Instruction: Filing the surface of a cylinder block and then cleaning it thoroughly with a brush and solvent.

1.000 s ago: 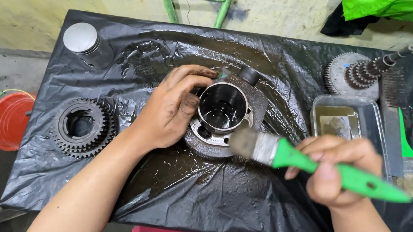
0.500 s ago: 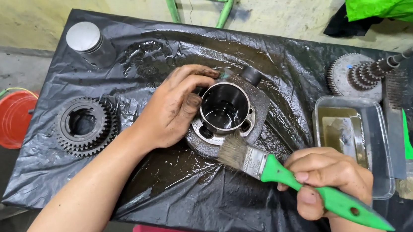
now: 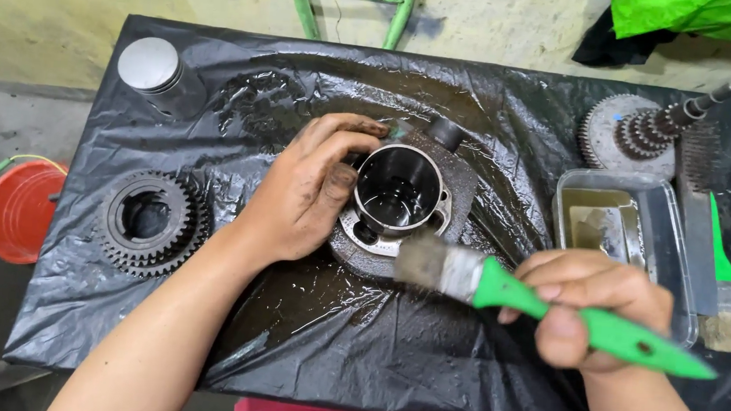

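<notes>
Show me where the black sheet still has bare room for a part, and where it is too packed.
Bare sheet lies along the near edge, between the left forearm and the right hand. Another patch sits between the metal can and the gear cluster. The middle is crowded: left hand, cylinder and brush. The right side is packed with the tray and geared shaft.
</notes>
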